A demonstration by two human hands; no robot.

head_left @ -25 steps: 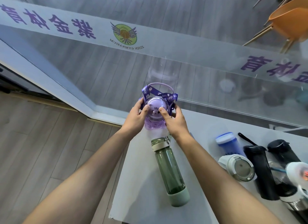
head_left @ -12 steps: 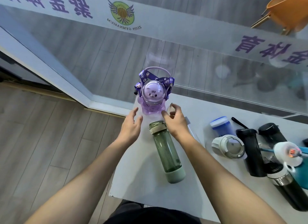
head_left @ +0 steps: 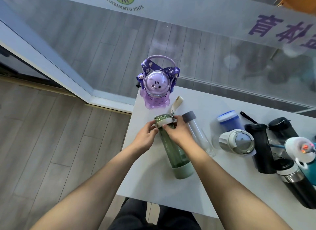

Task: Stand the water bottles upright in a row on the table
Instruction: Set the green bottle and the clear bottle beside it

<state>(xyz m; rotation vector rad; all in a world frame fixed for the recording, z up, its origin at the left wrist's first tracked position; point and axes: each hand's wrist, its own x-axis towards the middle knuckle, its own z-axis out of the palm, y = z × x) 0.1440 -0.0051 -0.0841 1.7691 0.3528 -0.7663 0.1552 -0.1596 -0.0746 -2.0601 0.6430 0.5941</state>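
A purple cartoon bottle (head_left: 156, 91) with a strap stands upright at the far left corner of the white table (head_left: 147, 181), free of both hands. A green bottle (head_left: 172, 152) with a pale base lies on the table, its cap end pointing away from me. My left hand (head_left: 145, 135) and my right hand (head_left: 177, 130) both grip it at the cap and neck. A clear bottle with a grey cap (head_left: 196, 132) lies just right of my right hand.
Several more bottles lie in a heap on the right: a blue one (head_left: 229, 120), a white-lidded one (head_left: 237, 142), black ones (head_left: 259, 144) and a white-capped one (head_left: 299, 149). A glass wall runs behind the table. The table's left edge drops to wooden floor.
Both hands have left the purple bottle, which now stands alone, and have drawn back and closed on the neck of the lying green bottle.
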